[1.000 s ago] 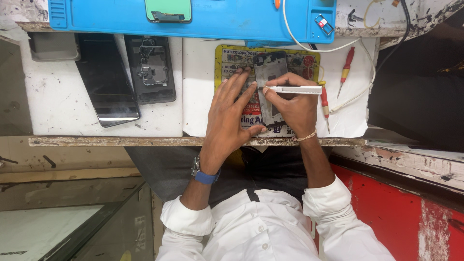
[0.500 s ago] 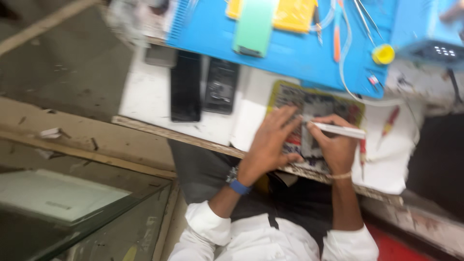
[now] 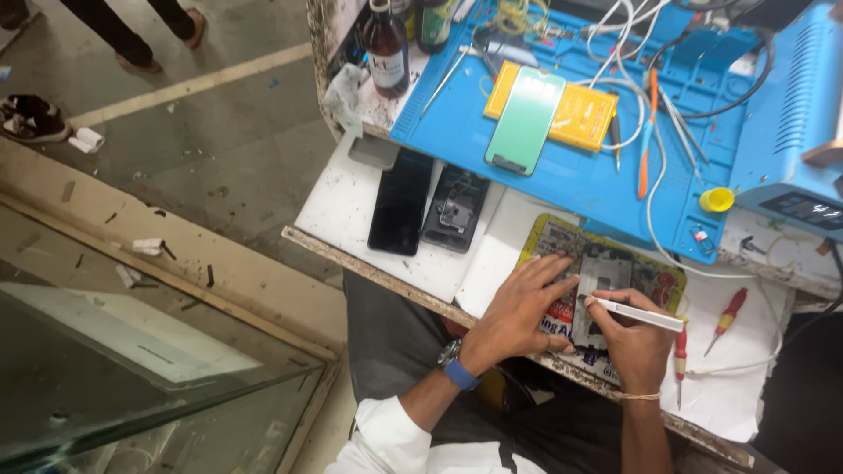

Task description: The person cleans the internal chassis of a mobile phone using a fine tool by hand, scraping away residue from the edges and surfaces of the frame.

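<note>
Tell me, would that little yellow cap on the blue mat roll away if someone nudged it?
Probably not far. The yellow cap looks round but squat and seems to sit flat on the blue mat, so it would likely slide. It looks small and light, and tipped onto its edge it could roll toward the white cable.

Beyond the hands, a green phone panel (image 3: 524,121) lies on a blue mat (image 3: 562,175); a brown bottle (image 3: 385,46) stands far left; red screwdrivers (image 3: 727,318) lie right

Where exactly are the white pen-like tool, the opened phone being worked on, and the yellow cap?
white pen-like tool (image 3: 639,313), head view, middle of its barrel.
opened phone (image 3: 602,274), head view, upper part of its grey body.
yellow cap (image 3: 716,199), head view, its top face.
</note>
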